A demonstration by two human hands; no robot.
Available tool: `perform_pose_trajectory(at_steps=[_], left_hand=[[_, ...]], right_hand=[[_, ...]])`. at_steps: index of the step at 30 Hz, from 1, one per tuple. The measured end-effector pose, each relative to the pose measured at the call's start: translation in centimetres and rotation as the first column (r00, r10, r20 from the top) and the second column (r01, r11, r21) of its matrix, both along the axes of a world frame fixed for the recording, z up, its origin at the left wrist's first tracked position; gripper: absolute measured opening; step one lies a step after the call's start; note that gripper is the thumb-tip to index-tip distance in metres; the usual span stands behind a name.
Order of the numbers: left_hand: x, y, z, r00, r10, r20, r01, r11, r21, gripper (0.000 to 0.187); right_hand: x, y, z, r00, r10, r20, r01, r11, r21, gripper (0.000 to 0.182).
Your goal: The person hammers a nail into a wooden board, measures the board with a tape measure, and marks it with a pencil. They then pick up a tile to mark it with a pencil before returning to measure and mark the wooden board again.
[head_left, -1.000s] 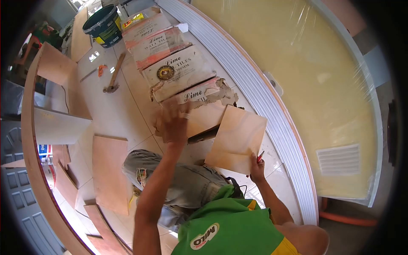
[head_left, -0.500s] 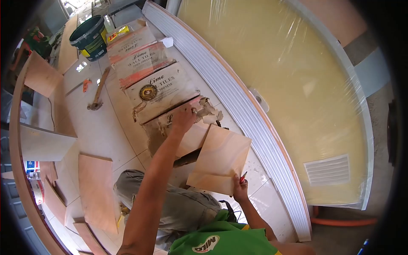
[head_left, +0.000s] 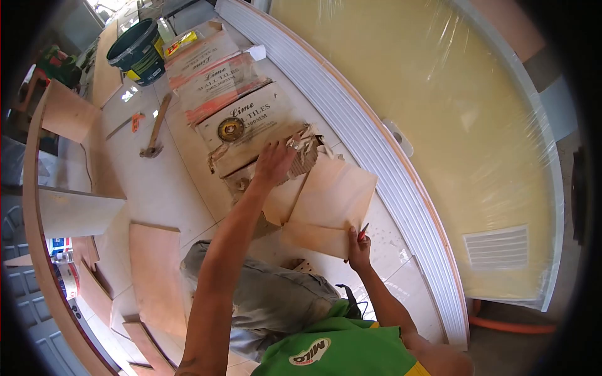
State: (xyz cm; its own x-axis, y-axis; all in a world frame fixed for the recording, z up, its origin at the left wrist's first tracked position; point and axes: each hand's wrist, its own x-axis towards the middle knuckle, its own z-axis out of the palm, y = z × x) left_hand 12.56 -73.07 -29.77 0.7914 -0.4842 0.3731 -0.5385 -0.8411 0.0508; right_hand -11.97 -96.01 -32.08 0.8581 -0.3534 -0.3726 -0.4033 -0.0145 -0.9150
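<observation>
My left hand is on the top of the nearest tile carton, its fingers hooked at the torn cardboard; the fingertips are partly hidden. My right hand pinches the lower right corner of a beige tile with faint wavy veining. Also in that hand is a red pen-like tool with a dark tip, pointing up. A crosswise line divides off the tile's lower strip. Another beige tile lies beside it, partly inside the opened carton.
More tile cartons line up beyond, a round gold disc on one. Left are a hammer, a dark green bucket and wooden panels. White ribbed panels and a plastic-wrapped yellow board run along the right.
The carton's top is more torn and crumpled around my left hand, with more brown cardboard showing. The held tile has shifted slightly up against the other tile. The view has turned slightly.
</observation>
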Motion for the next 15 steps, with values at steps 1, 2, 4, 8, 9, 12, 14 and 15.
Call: perform_pose_trajectory(at_steps=[1,2,4,8,9,12,14,15], left_hand=[[0.4,0.2,0.2,0.997,0.0,-0.08,0.001,1.0,0.017,0.012],[0.7,0.2,0.5,0.987,0.001,-0.158,0.004,0.999,0.033,0.01],[1.3,0.5,0.5,0.994,-0.015,-0.104,0.018,0.999,0.029,0.009],[1.1,0.3,0.3,0.995,0.009,-0.101,-0.005,0.999,0.042,0.015],[0.8,0.2,0.5,0.995,0.009,-0.102,-0.004,0.999,0.044,0.015],[0.5,0.0,-0.1,0.997,0.026,-0.067,-0.029,0.999,-0.042,0.029],[0.7,0.5,0.0,0.989,-0.046,-0.142,0.036,0.997,-0.069,0.045],[0.6,0.7,0.0,0.989,-0.042,-0.139,0.034,0.997,-0.065,0.045]], right_hand=[[0.4,0.0,-0.4,1.0,0.003,-0.004,-0.003,1.0,0.004,0.048],[0.9,-0.2,-0.9,1.0,0.013,0.003,-0.013,1.0,-0.024,0.048],[1.8,-0.7,-0.3,0.999,0.033,-0.043,-0.037,0.995,-0.091,0.05],[2.1,0.8,0.5,0.993,-0.057,-0.1,0.058,0.998,0.009,0.052],[2.1,1.6,0.1,0.989,-0.109,-0.1,0.108,0.994,-0.016,0.052],[2.1,3.7,-0.7,0.984,-0.162,-0.076,0.159,0.986,-0.041,0.051],[2.3,5.2,-0.3,0.982,-0.179,-0.065,0.18,0.984,0.0,0.049],[2.2,5.3,-0.8,0.982,-0.176,-0.063,0.177,0.984,0.005,0.049]])
